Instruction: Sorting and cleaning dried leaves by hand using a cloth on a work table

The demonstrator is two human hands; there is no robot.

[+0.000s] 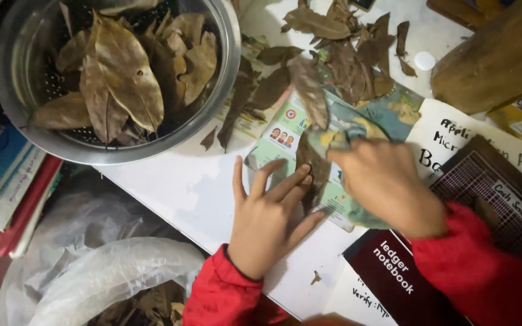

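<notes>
Down on the white desk [182,193], the left hand [270,220] lies flat with its fingers [285,184] spread open, pressing a dry brown leaf [310,172] against a colourful printed sheet [285,136]. The right hand [385,184] sits just beside it with its fingers curled at the leaf's upper end; whether they pinch it cannot be told, as the hand is blurred. Both wrists wear red sleeves [484,271]. A round steel colander [225,78] heaped with dry leaves stands at the desk's upper left. Loose dry leaves [348,57] lie scattered above the hands. A dark maroon notebook [394,284] lies under the right forearm.
</notes>
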